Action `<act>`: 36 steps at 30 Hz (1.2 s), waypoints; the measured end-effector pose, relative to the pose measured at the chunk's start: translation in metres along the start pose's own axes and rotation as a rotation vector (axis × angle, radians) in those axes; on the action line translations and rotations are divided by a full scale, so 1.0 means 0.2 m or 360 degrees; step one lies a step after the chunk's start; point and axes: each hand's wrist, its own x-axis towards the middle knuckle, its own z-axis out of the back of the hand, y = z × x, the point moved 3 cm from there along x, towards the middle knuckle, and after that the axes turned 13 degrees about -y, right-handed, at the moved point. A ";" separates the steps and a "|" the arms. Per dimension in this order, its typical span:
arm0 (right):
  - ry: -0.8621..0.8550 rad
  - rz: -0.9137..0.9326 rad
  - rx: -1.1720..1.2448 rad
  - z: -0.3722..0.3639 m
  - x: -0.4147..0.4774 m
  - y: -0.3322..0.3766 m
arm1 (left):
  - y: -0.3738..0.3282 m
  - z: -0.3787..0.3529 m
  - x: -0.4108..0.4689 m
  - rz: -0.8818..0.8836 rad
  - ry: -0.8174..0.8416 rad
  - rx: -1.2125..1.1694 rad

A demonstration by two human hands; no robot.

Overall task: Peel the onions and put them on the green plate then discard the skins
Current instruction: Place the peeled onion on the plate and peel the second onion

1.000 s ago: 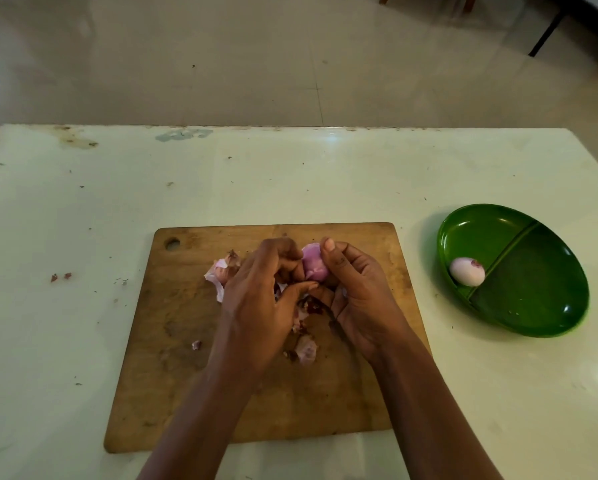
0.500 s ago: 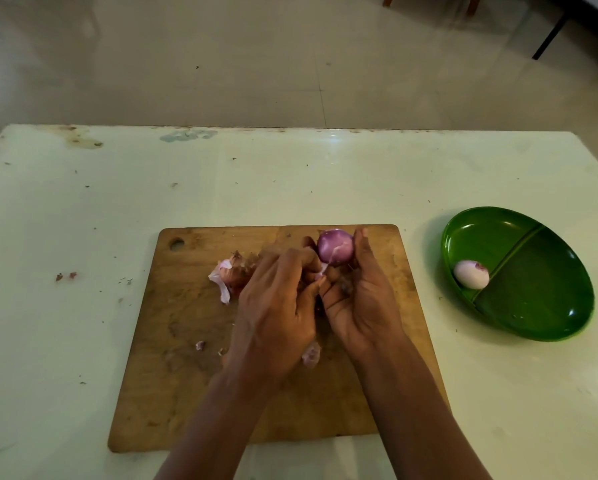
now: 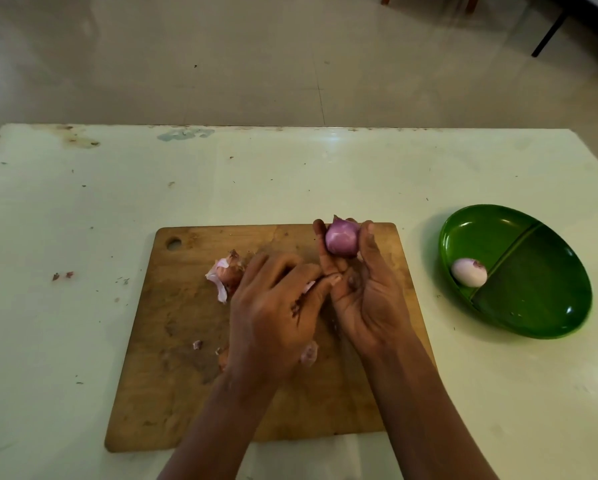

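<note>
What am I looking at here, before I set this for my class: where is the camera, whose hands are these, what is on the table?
There is no machine: a person wears one camera on the head, looking down at their bare hands. On the table lies a wooden cutting board with loose onion skins. The right hand holds a purple onion in its fingers. The left hand seems to pinch a strip of skin. To the right stands a divided green plate with one peeled onion in its left compartment.

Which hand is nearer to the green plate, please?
Right. The right hand, holding an onion, is just left of the green plate; the left hand, pinching skin, lies farther left.
</note>
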 end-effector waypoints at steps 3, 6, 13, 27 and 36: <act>-0.0036 0.0005 -0.0279 0.01 -0.01 0.00 | 0.02 0.01 0.01 0.0075 -0.0072 0.0060; 0.0118 -0.0001 -0.0497 0.00 -0.03 -0.01 | 0.03 0.02 0.02 0.0194 -0.0092 -0.0033; 0.0278 -0.0045 -0.0633 0.00 -0.05 -0.01 | 0.03 0.02 0.03 0.0280 0.0029 -0.0214; 0.0329 -0.0083 -0.0577 0.00 -0.04 -0.01 | 0.05 0.02 0.03 0.0362 0.0049 -0.0153; 0.0296 -0.0077 -0.0578 0.01 -0.03 -0.01 | 0.04 0.02 0.03 0.0357 0.0099 -0.0219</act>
